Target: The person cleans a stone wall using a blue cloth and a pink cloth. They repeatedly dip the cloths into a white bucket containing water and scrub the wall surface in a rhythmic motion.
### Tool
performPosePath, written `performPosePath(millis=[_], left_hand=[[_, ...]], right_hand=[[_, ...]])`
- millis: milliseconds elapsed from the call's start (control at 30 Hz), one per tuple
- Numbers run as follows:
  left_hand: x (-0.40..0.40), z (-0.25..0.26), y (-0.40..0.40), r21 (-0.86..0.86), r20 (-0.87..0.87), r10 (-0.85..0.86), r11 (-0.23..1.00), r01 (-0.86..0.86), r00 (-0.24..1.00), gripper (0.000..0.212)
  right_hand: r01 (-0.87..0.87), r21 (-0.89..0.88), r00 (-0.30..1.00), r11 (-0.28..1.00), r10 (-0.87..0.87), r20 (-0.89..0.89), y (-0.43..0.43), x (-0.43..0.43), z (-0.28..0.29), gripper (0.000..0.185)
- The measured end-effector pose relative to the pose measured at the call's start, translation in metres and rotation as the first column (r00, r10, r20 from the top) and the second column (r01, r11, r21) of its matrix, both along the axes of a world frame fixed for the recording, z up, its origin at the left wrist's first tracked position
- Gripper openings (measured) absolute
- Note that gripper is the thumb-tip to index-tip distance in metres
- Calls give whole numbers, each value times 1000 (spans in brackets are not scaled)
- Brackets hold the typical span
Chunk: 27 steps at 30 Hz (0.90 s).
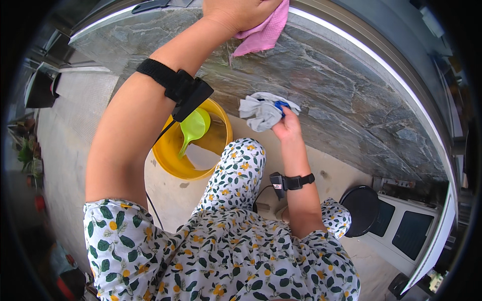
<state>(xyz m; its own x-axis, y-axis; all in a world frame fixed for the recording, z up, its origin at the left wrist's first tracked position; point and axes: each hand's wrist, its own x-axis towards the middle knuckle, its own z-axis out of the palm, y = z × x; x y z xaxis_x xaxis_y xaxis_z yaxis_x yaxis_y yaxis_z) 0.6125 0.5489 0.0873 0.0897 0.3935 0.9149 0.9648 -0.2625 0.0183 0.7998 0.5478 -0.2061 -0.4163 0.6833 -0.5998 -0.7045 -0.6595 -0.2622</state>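
Note:
At the top edge of the picture, my left hand (244,13) is on a pink cloth (261,34) at the ledge above a stone-tiled wall (324,79). The picture cuts off part of that hand, and a corner of the cloth hangs down over the tiles. Lower down, my right hand (289,126) grips a bunched light grey cloth (260,109) with a blue patch, held in front of the wall. A yellow bucket (162,154) stands on the floor below my left forearm, which hides part of it. Inside the bucket is a lime-green dipper (194,128).
A metal-edged sill (361,34) runs along the wall top. On its left part lies a flat dark-handled tool (150,5). At right are a round black stool (359,210) and a white cabinet (403,229) with dark panels. Potted plants (28,158) line the far left.

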Motion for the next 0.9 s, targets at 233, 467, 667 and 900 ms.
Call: performPosePath(millis=[233, 467, 667, 900], left_hand=[[-3, 0, -8, -8, 51, 15, 1000, -15, 999, 21], [-4, 8, -13, 33, 135, -41, 999, 37, 990, 23], [22, -15, -58, 241, 840, -499, 694, 678, 213, 16], [105, -135, -150, 787, 579, 143, 156, 596, -802, 14]], right_hand=[[325, 125, 924, 937, -343, 171, 11, 152, 37, 30], [326, 328, 941, 887, -336, -29, -47, 149, 126, 35], [132, 726, 929, 675, -339, 146, -77, 153, 155, 39], [-18, 806, 784, 591, -493, 379, -108, 148, 157, 40]])
